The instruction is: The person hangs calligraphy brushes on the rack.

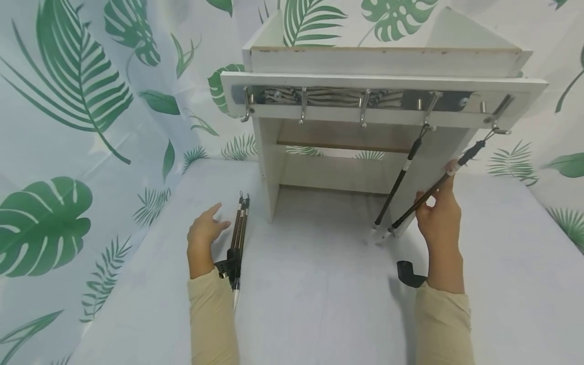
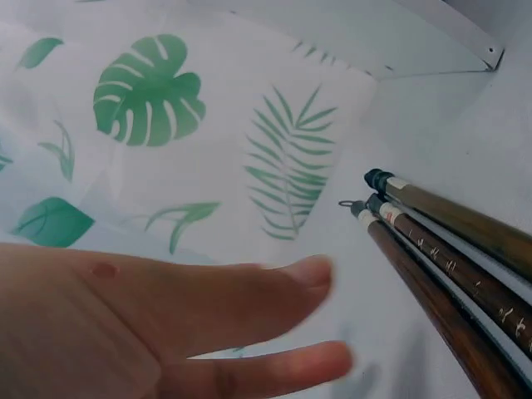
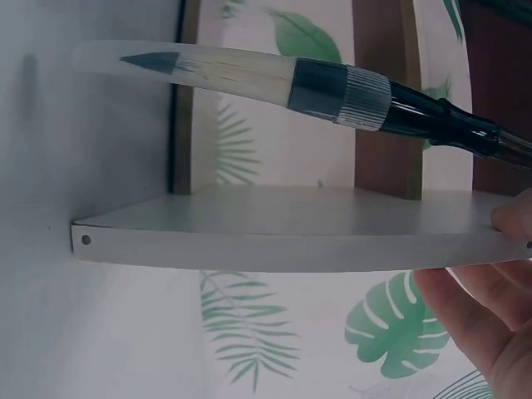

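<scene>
Head view: the rightmost brush (image 1: 432, 191) hangs by its loop from the end hook (image 1: 501, 112), shaft aslant across the front of the right hand (image 1: 441, 215). That hand straddles the front edge of the rack's side panel (image 1: 438, 152), thumb on the inner face, fingers on the outer; I read it as gripping the panel. Any hold on the shaft, cannot tell.

Risk, as I judge it: fingers pulling away could catch the shaft and lift the loop off the hook. A hard tug on the panel might shift the rack and set both hung brushes swinging. Their tips sit close together below, so a knock would likely come there. The right wrist view shows a clear cap (image 3: 216, 73) over one tip, some protection for the hairs.

Left hand (image 1: 205, 230) holds nothing, fingers loosely extended, just beside three loose brushes (image 2: 453, 268) on the pale surface (image 1: 319, 284). These lie so near each other that a careless pinch could take two, or snag their loops.

Counts: brushes five, two hung, three lying. Hooks five; the three on the left bear no brush. Hands two. Rack one.
</scene>
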Tool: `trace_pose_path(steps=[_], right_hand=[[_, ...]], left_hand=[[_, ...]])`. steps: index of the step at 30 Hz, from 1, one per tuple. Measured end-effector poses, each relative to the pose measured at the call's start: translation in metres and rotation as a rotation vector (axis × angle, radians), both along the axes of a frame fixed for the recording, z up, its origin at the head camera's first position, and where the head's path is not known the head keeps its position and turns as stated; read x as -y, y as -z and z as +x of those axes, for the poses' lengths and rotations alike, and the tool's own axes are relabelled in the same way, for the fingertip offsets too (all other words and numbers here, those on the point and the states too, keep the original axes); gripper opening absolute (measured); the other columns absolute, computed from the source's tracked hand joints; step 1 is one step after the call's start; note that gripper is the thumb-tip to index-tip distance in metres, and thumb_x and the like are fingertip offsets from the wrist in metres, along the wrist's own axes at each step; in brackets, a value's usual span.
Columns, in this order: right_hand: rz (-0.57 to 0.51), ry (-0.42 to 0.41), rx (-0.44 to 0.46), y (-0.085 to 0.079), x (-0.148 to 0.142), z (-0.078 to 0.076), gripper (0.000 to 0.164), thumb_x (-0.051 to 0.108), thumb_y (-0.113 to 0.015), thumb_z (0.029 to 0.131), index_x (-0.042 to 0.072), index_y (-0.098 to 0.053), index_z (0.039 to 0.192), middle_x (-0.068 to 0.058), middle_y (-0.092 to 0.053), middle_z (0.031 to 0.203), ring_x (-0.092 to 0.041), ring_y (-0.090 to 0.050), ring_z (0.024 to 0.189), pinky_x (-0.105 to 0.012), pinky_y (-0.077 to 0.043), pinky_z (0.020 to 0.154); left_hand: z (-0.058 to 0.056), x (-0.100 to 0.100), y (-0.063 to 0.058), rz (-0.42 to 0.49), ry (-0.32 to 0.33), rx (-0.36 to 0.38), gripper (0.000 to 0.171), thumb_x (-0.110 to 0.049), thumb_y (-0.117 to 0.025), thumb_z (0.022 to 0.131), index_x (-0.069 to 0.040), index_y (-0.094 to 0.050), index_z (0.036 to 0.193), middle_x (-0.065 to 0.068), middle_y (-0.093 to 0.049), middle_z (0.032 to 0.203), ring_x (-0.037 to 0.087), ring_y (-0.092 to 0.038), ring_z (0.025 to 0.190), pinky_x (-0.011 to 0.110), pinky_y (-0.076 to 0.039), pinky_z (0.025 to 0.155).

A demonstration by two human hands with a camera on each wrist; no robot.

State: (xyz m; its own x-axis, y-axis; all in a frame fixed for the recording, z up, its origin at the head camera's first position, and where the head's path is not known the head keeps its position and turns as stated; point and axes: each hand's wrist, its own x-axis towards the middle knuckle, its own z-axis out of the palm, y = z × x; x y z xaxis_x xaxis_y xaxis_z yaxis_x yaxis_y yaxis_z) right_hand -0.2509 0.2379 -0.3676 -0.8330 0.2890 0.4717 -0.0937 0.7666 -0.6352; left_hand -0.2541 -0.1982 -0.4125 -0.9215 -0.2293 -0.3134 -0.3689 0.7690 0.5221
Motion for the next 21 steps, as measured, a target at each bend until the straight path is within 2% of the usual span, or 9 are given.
trace_pose_path(steps=[3,5,12,16,21], right_hand=[[-0.006,0.006,0.010,-0.001,-0.001,0.000,0.082,0.002,-0.051,0.088,0.034,-0.001,0.146,-0.017,-0.045,0.137,-0.045,-0.051,0.113,-0.057,-0.045,0.084],[-0.010,0.008,0.013,0.000,-0.002,0.000,0.083,0.002,-0.051,0.088,0.034,-0.002,0.146,-0.018,-0.045,0.136,-0.045,-0.051,0.112,-0.057,-0.045,0.083],[0.011,0.006,-0.005,0.002,-0.001,-0.001,0.082,0.001,-0.050,0.088,0.034,-0.003,0.146,-0.017,-0.045,0.137,-0.045,-0.052,0.112,-0.057,-0.046,0.081],[0.023,0.020,0.000,0.001,0.001,-0.002,0.082,0.001,-0.050,0.088,0.032,-0.001,0.147,-0.017,-0.046,0.135,-0.044,-0.052,0.111,-0.056,-0.047,0.080],[0.052,0.047,-0.038,0.003,0.003,-0.003,0.081,0.001,-0.050,0.088,0.028,-0.002,0.147,-0.020,-0.049,0.132,-0.045,-0.055,0.106,-0.056,-0.048,0.077]], left_hand=[[0.000,-0.002,0.000,0.026,0.020,0.050,0.054,-0.028,-0.058,0.088,-0.014,-0.040,0.137,0.019,-0.060,0.116,0.029,-0.062,0.087,0.034,-0.051,0.064],[0.000,-0.004,0.000,0.043,0.031,0.090,0.049,-0.025,-0.060,0.087,-0.011,-0.045,0.131,0.018,-0.062,0.107,0.025,-0.061,0.080,0.029,-0.048,0.058],[0.000,-0.008,0.004,0.055,0.017,0.139,0.046,-0.019,-0.065,0.082,-0.007,-0.049,0.123,0.014,-0.064,0.098,0.024,-0.059,0.078,0.028,-0.046,0.057],[-0.001,-0.010,0.007,0.026,0.022,0.128,0.050,-0.019,-0.066,0.081,-0.007,-0.047,0.126,0.013,-0.065,0.095,0.023,-0.060,0.077,0.027,-0.044,0.056],[-0.003,-0.012,0.010,0.020,0.034,0.109,0.051,-0.018,-0.066,0.080,-0.007,-0.047,0.126,0.014,-0.065,0.097,0.022,-0.061,0.078,0.026,-0.044,0.057]])
